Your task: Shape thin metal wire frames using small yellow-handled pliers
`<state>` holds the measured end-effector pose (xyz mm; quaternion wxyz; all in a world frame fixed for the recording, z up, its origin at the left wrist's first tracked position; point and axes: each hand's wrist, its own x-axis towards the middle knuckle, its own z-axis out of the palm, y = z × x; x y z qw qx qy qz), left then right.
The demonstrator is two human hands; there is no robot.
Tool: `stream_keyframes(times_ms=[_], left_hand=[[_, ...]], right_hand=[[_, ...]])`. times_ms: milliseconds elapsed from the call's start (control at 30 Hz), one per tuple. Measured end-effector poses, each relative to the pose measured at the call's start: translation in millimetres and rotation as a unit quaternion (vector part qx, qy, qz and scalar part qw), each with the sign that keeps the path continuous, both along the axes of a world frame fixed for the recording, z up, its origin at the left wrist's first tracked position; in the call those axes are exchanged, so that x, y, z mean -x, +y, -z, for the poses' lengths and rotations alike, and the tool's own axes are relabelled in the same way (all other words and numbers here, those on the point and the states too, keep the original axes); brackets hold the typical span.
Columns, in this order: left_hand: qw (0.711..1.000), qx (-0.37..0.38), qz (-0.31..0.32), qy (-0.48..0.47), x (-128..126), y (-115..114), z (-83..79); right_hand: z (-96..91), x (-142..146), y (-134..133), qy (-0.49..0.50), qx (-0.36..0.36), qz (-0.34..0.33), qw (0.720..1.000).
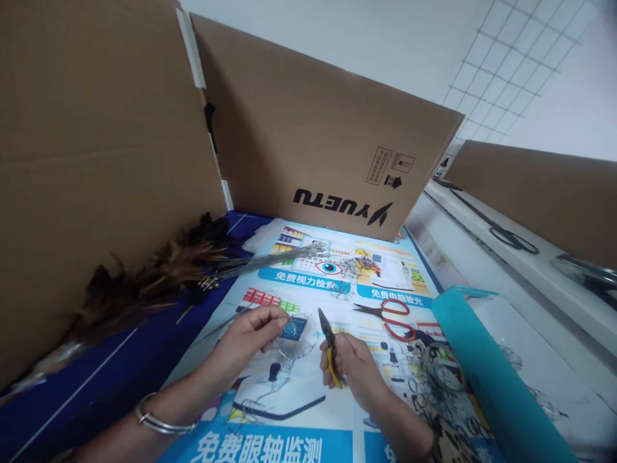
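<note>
Silvery wire (289, 354) hangs in loops over the printed sheet (337, 411), seemingly part-shaped, loose strands remaining; I see the left hand (260, 330) pinching it, the right hand (354, 364) gripping yellow-handled pliers (330, 344), scissors (383, 313) lying beyond.

Pliers (330, 344), scissors (380, 312), wire (270, 260) and feathers (161, 267) suggest a craft workshop.

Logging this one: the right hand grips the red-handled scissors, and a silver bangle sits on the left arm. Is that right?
Not quite. The head view shows the right hand gripping yellow-handled pliers; the red-handled scissors lie on the printed sheet. The silver bangle is indeed on the left arm.
</note>
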<state>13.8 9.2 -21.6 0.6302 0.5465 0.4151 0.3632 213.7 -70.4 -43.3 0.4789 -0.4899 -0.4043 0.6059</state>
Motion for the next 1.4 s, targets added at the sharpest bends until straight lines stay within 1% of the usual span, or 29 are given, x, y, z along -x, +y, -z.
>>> stream_keyframes(times_ms=[367,700,800,1000,1133,1233,1400], left_hand=[[1.0,0.001,0.011,-0.002,0.4,-1.6,7.2],[1.0,-0.009,0.007,-0.003,1.3,-0.5,8.3],[1.0,-0.015,0.016,0.006,1.8,0.0,9.8],[0.999,-0.023,0.03,0.006,-1.0,-2.7,13.7],[0.999,-0.025,0.027,0.018,-3.5,-8.4,16.5],[0.999,-0.009,0.015,0.032,-4.5,-12.0,17.4],[0.999,0.011,0.003,0.038,-7.0,-15.6,18.7]], right_hand=[[3.4,-1.1,-0.7,0.011,0.003,-0.027,1.0],[1.8,-1.7,-1.5,-0.011,0.005,-0.055,0.998],[1.6,-1.6,-1.0,-0.004,0.004,-0.046,0.999],[-0.6,-0.6,0.0,0.043,-0.01,0.003,0.999],[-2.9,2.8,-2.4,0.06,-0.009,0.003,0.998],[-3.7,4.2,-4.0,0.044,-0.011,-0.006,0.999],[-1.1,3.5,-3.8,-0.021,-0.01,-0.005,1.0]])
